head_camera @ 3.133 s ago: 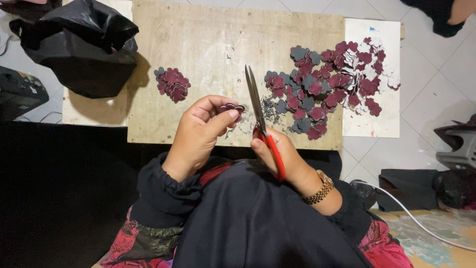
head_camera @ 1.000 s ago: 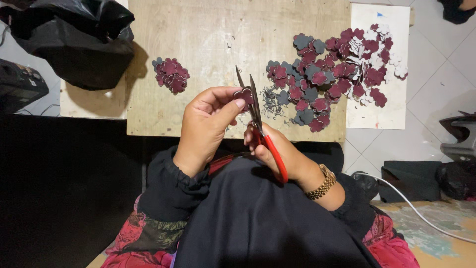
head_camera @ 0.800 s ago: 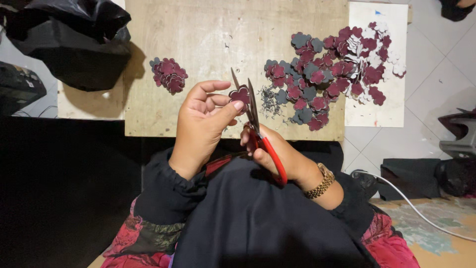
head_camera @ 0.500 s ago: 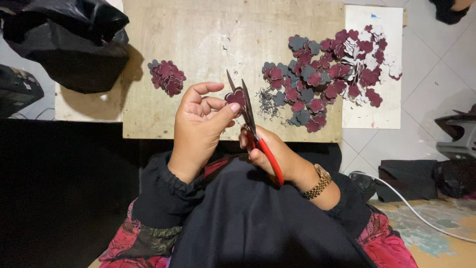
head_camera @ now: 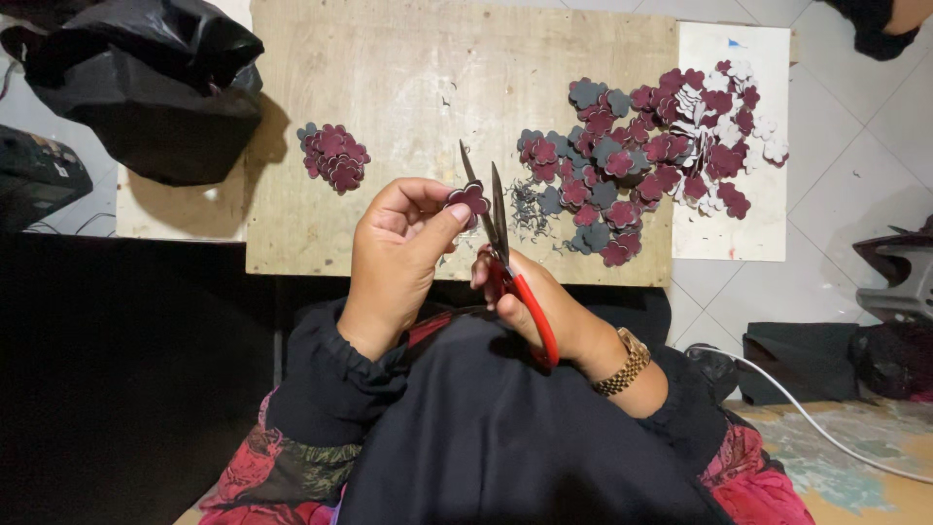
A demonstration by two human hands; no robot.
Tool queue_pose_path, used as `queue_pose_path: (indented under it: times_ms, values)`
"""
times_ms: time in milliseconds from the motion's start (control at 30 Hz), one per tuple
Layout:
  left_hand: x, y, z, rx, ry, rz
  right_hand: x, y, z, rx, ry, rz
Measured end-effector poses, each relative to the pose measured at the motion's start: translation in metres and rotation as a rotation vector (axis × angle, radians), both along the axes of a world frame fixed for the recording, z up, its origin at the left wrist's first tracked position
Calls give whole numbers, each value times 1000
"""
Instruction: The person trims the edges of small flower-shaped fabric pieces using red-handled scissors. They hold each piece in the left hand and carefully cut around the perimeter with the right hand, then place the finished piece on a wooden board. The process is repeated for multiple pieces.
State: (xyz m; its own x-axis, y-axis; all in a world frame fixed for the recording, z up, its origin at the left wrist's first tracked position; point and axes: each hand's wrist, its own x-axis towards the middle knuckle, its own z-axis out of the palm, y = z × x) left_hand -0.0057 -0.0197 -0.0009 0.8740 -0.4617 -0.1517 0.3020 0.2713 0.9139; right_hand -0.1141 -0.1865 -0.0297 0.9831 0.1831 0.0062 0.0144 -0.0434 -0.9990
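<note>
Just below the middle of the frame, a person is trimming a small maroon flower cutout [head_camera: 468,197] with red-handled scissors [head_camera: 505,262].

At centre, the left hand [head_camera: 398,258] is pinching the cutout between thumb and fingertips, lifting it clear of the wooden board [head_camera: 408,87], seemingly so its edge is meeting the parted blades; the right hand [head_camera: 544,311], closed around the red handles, is steering the blades upward beside it. At upper left of the board, a small maroon pile [head_camera: 333,156] is lying apart, probably pieces kept separate, while a large heap of maroon and grey cutouts [head_camera: 641,156] is spreading at upper right onto a white sheet [head_camera: 729,233]. Tiny offcuts [head_camera: 530,199] are gathering on the board just beside the blades. A black bag [head_camera: 146,87] is sitting at far upper left, well away from the hands.
</note>
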Motion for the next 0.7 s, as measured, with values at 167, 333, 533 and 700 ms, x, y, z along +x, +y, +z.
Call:
queue_pose_path:
  times_ms: [167,333,533,700]
  values:
    - [0,0,1,-7,23,-6,-1,0,-2,6,12,2]
    - [0,-1,-3,-86,35,-44,0,-1,-2,-26,60,17]
    - [1,1,-4,24,41,-40,2,-1,1,3,-19,11]
    - [-1,0,-4,47,-14,-19,1,-2,1,-27,32,-4]
